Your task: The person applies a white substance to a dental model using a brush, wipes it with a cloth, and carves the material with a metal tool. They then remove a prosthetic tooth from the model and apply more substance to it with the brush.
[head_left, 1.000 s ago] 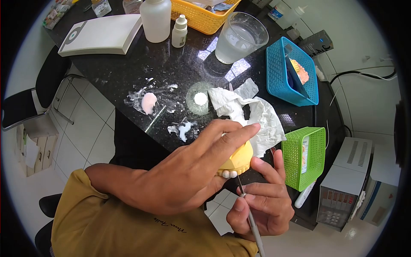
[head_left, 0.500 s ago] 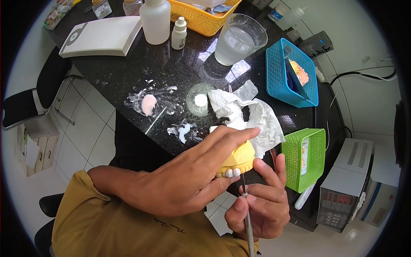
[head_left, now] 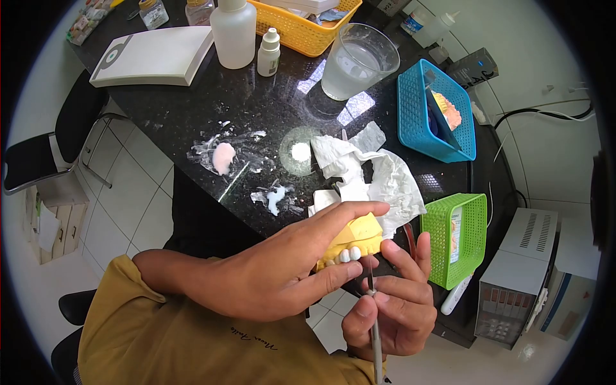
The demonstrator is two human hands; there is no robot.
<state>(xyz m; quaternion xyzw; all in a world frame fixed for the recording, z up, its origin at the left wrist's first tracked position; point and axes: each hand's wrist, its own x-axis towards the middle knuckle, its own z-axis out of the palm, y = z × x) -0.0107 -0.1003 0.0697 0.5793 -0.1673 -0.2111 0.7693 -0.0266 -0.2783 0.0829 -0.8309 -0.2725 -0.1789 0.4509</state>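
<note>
A yellow dental cast [head_left: 351, 242] with a few white front teeth rests in my left hand [head_left: 273, 266]. The fingers lie over its far side and the thumb presses near the teeth, covering part of the cast. In my right hand [head_left: 394, 308], thumb and fingers pinch a slim metal dental carving tool [head_left: 376, 340]. Its narrow blade points up toward the cast's edge, just right of the white teeth. The right index fingertip is right at the cast's side. Beyond the cast, crumpled white tissue [head_left: 398, 186] lies on the black counter [head_left: 186, 115].
Pink paste [head_left: 223, 158], pale blue paste [head_left: 276, 199] and a glass dish with white material [head_left: 299, 151] sit on the counter. A glass of cloudy liquid [head_left: 359, 67] and a white bottle [head_left: 233, 38] stand farther back. Blue [head_left: 407, 122] and green [head_left: 471, 224] baskets are at right.
The cast has tilted in my left hand, so its white teeth and upper face show more. The left fingers have come down slightly; the tool has shifted slightly right with my right hand.
</note>
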